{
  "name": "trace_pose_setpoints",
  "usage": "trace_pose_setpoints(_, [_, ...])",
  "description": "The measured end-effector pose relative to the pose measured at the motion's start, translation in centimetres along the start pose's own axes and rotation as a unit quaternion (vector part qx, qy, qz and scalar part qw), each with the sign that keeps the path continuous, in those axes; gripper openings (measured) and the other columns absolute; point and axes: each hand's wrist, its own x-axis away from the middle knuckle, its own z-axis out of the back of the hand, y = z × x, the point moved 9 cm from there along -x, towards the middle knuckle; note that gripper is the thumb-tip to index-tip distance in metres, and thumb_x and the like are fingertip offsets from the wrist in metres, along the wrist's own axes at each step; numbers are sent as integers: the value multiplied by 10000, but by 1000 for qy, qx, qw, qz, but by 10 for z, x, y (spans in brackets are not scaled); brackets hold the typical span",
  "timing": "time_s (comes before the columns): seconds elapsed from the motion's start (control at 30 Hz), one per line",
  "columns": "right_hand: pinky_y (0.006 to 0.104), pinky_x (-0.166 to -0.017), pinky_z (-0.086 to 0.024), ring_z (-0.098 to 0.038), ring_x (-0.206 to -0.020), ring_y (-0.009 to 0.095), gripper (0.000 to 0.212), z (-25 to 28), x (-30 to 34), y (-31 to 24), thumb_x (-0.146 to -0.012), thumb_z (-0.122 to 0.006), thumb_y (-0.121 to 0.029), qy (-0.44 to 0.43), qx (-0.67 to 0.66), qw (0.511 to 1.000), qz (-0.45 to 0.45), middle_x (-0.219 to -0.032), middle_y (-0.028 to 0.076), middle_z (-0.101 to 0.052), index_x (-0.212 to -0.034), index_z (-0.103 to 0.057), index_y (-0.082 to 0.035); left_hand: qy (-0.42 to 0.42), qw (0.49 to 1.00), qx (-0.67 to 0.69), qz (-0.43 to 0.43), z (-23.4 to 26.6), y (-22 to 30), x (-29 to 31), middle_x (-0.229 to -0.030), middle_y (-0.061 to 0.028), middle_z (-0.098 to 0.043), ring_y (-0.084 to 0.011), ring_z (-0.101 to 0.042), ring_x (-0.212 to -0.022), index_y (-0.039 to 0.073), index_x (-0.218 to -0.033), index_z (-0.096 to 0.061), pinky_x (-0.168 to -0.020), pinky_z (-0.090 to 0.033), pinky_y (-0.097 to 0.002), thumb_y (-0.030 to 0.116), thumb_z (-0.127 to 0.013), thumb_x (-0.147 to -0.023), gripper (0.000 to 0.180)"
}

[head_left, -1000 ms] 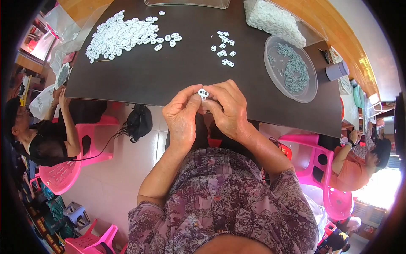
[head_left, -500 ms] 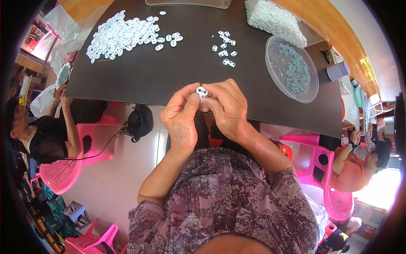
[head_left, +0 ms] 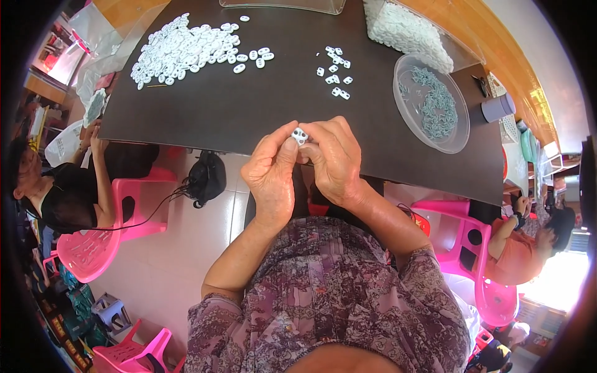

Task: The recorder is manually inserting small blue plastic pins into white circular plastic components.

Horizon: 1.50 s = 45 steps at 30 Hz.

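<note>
Just over the table's near edge, my left hand (head_left: 271,177) and my right hand (head_left: 336,160) meet around a small white plastic piece (head_left: 300,135) with dark holes. Thumbs and forefingers of both hands pinch it from either side; its lower part is hidden by the fingertips. A large pile of white oval pieces (head_left: 186,53), each with two holes, lies at the far left of the table. Beyond my right hand is a loose group of smaller white pieces (head_left: 334,68) with dark holes.
A round clear tray (head_left: 398,102) of small grey-green parts stands at the right, beside a clear container of white pieces (head_left: 410,36). A lidded grey-purple cup (head_left: 497,107) stands near the right edge. People sit on pink chairs (head_left: 93,252) at both sides.
The white piece has turned slightly between my fingers, and more of its holes show. Both hands keep their pinch. The whole view has shifted a little.
</note>
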Motion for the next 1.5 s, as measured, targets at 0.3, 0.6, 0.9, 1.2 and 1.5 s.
trace_pose_setpoints(0.3, [332,-588,-445,-522,-716,252,317,-8,-1,3,-694,-651,25,-20,-18,999,-24,-874,123,-576,-1000,-569,29,-8,998,36,41,3,-5,-5,-900,-66,-616,-88,-558,-742,-68,-1071,-590,-657,-477,-208,-2,-550,-879,207])
trace_pose_setpoints(0.6, [296,-611,-437,-516,-706,203,271,-5,0,1,-729,-648,5,8,-37,997,-60,-833,85,-590,-996,-600,18,-11,999,49,22,3,3,-2,-964,-77,-618,-93,-560,-803,-61,-1080,-596,-705,-478,-217,-2,-557,-875,217])
trace_pose_setpoints(0.9, [292,-605,-437,-523,-699,203,264,-3,1,-6,-732,-648,1,34,-37,998,-24,-858,101,-601,-988,-595,36,-24,998,50,-10,7,7,0,-979,-80,-628,-106,-567,-828,-49,-1064,-614,-737,-481,-230,54,-608,-851,237])
trace_pose_setpoints(1.2, [292,-596,-439,-532,-706,221,240,-2,-2,-12,-738,-617,32,58,-41,997,-3,-862,131,-605,-973,-587,62,12,996,79,-47,7,8,5,-965,-60,-616,-95,-548,-857,-42,-1031,-615,-791,-442,-229,64,-619,-848,212])
trace_pose_setpoints(1.5, [267,-593,-431,-505,-680,179,289,-3,-3,-12,-756,-659,-24,13,-82,996,-36,-887,100,-591,-1027,-585,42,6,997,61,-38,7,18,7,-975,-63,-607,-96,-546,-867,-51,-1080,-584,-797,-441,-227,53,-582,-875,230])
